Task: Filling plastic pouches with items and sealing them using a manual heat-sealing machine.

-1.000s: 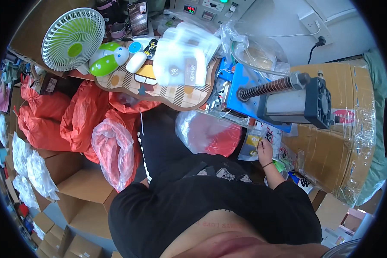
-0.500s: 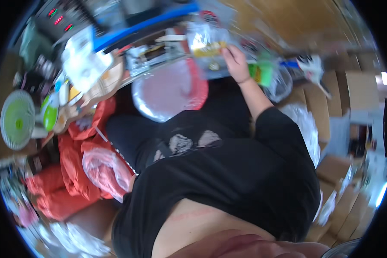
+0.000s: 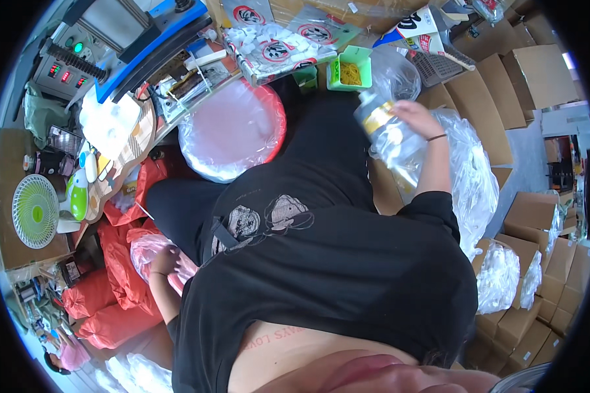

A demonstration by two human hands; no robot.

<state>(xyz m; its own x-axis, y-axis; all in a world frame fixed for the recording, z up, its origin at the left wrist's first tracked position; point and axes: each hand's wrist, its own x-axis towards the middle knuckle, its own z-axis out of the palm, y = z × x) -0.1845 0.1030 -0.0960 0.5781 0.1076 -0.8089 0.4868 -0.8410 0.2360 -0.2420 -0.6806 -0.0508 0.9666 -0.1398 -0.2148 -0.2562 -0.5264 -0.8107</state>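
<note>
My right hand (image 3: 418, 119) is closed on the edge of a clear plastic package (image 3: 377, 121) with a gold-yellow band. The package hangs tilted beside my right thigh, over an open cardboard box (image 3: 387, 187) and next to a large clear plastic bag (image 3: 469, 190). On the left, my left hand (image 3: 166, 259) is low at my side, at a pink plastic bag (image 3: 147, 247); its fingers are too dark and small to read. In front of my lap stands a round red tub (image 3: 276, 108) lined with clear plastic.
A machine with a blue plate (image 3: 144, 49) stands at the far left. Printed clear packets (image 3: 275, 49) lie on the bench, near a green basket of yellow rubber bands (image 3: 351, 73). Red sacks (image 3: 121, 321) and a green-white fan (image 3: 35, 211) are at left; cardboard boxes (image 3: 531, 278) fill the right.
My right hand has carried the package rightward and closer, from the bench to above the box. My left hand has come into view at the pink bag. The whole view has shifted.
</note>
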